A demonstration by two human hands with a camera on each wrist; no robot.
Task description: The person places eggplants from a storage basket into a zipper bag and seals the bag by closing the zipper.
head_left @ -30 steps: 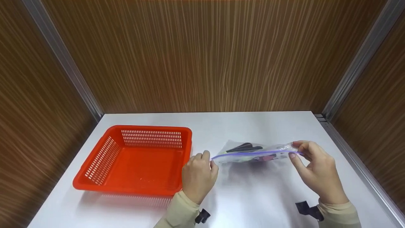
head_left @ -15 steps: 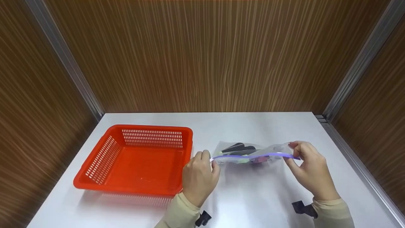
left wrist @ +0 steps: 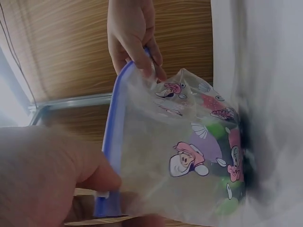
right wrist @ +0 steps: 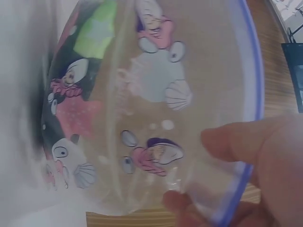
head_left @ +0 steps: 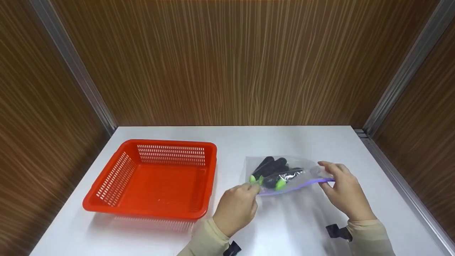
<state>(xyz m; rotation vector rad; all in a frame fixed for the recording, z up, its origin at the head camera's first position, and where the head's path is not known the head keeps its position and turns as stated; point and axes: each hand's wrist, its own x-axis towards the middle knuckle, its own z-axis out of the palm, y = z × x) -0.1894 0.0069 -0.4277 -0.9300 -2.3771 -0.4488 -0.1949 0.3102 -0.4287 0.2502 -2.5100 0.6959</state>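
Note:
A clear zip bag (head_left: 309, 165) with a purple zip edge hangs between both hands, its lower part close over the white table. Several dark eggplants (head_left: 273, 167) with bright green caps lie inside. My left hand (head_left: 236, 208) pinches the left end of the zip edge, beside a small white slider (left wrist: 102, 194). At the opposite end, my right hand (head_left: 346, 192) holds the top corner between thumb and fingers. Pink cartoon figures (right wrist: 154, 158) and shells are printed on the bag's near side, as both wrist views show.
A red plastic basket (head_left: 160, 215) with slotted walls stands on the white table (head_left: 234, 137) to the left, near my left forearm. Wood-grain panels (head_left: 227, 64) rise behind the table and at both sides, with metal posts at the corners.
The zip edge has dropped and tipped toward me, so the eggplants show more plainly. My left hand has moved right and nearer; the right hand has shifted left.

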